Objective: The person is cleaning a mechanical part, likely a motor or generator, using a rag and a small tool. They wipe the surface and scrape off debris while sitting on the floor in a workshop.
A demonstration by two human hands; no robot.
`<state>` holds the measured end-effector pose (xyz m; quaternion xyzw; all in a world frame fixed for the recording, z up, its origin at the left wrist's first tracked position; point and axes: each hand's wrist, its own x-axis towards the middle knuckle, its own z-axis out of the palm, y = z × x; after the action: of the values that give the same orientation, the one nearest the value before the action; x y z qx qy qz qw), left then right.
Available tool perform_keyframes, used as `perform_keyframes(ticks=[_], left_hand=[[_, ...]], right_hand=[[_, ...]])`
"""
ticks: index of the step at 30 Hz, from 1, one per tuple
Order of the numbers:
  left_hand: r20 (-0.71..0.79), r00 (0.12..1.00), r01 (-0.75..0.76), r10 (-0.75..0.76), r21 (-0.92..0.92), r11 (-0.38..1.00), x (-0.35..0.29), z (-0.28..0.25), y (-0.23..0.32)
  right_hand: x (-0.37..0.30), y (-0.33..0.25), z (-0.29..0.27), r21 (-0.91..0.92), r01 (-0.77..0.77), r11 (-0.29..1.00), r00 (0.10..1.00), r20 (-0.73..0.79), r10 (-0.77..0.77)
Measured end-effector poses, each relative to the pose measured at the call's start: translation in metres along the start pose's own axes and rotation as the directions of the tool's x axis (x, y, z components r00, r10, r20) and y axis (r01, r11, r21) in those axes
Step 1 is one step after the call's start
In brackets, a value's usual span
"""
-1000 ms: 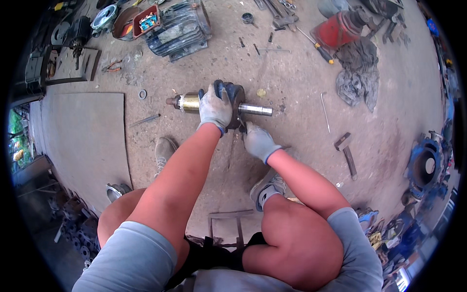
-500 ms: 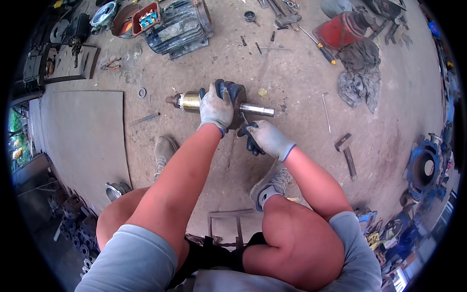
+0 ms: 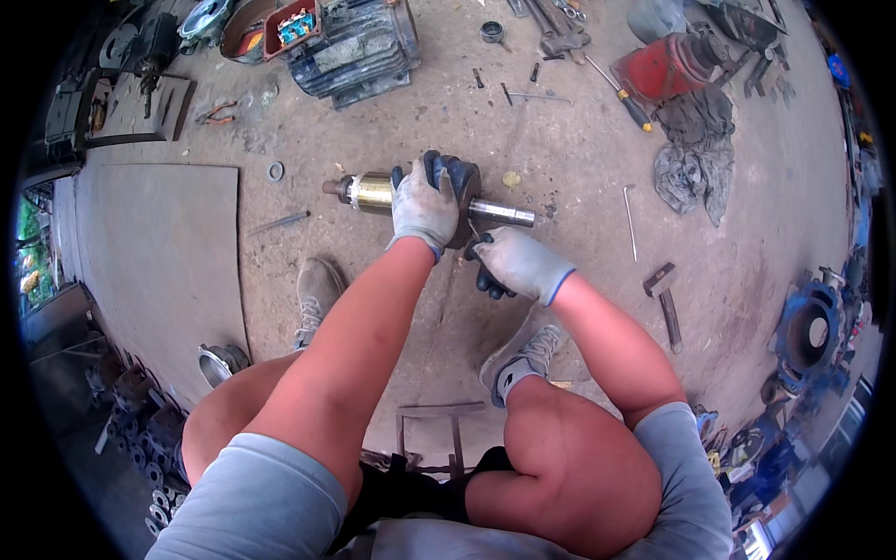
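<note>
A rotor with a gold-coloured cylinder and a bright steel shaft end lies crosswise on the floor in front of me. My left hand, in a grey glove with dark fingers, is wrapped over a dark round part on the rotor. Just below the shaft end, my gloved right hand is closed around a thin metal tool, whose tip meets the lower edge of the dark part. Most of that tool is hidden in the fingers, so its kind is unclear.
Beyond the rotor stand a finned motor housing and a red jack beside a dark rag. A hammer and a thin rod lie right; a metal ring and flat sheet lie left.
The whole view has shifted slightly, so the floor items and rotor sit a little farther right. Both hands keep their places at the rotor; the right hand's fingers look slightly more curled.
</note>
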<state>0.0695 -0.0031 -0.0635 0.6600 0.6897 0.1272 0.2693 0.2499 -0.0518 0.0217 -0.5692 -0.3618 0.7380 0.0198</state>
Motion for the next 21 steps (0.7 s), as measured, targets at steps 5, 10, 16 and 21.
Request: perform_keyframes(ticks=[5,10,16,21], left_hand=[[-0.014,1.0,-0.021,0.021,0.019,1.0,0.0,0.002,-0.007],[-0.011,1.0,-0.019,0.019,0.027,0.999,-0.001,0.002,-0.006],[0.045,0.998,0.055,-0.052,-0.059,0.997,-0.003,-0.009,0.013],[-0.001,1.0,-0.011,0.011,0.014,1.0,-0.002,-0.004,0.001]], right_hand=[[0.003,0.006,0.017,-0.235,0.083,0.968,0.99,-0.091,-0.107],[0.038,0.072,0.051,-0.643,0.124,0.756,0.874,-0.29,-0.39],[0.077,0.119,0.006,-0.6,0.142,0.788,0.92,-0.214,-0.328],[0.095,0.123,-0.022,-0.723,0.07,0.688,0.877,-0.284,-0.388]])
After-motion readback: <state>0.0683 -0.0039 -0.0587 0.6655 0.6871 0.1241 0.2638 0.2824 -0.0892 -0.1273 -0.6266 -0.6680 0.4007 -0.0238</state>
